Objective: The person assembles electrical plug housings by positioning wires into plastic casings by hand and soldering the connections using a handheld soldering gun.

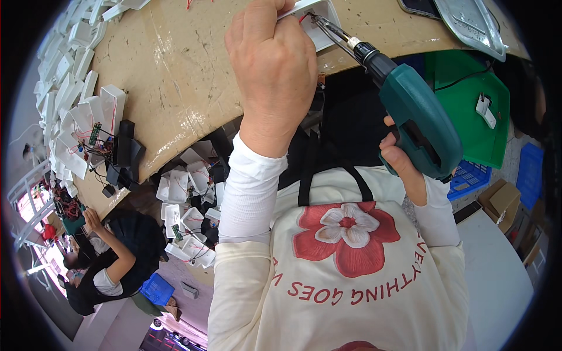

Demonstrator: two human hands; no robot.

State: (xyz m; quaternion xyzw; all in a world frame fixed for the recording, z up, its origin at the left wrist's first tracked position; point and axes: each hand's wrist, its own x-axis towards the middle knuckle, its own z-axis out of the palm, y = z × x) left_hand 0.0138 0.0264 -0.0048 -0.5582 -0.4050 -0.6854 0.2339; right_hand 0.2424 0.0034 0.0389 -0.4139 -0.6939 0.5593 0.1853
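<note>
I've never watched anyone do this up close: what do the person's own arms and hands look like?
The left hand and right hand are gloveless, the right partly hidden. Close-fitting, creased white sleeves show below looser, plain cream sleeves.

Room runs across the tabletop beside the left hand — white casings block farther left.

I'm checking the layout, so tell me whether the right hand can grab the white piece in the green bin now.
Probably not: the right hand is wrapped around the soldering gun, though nothing appears to cover the white piece in the green bin.
</note>
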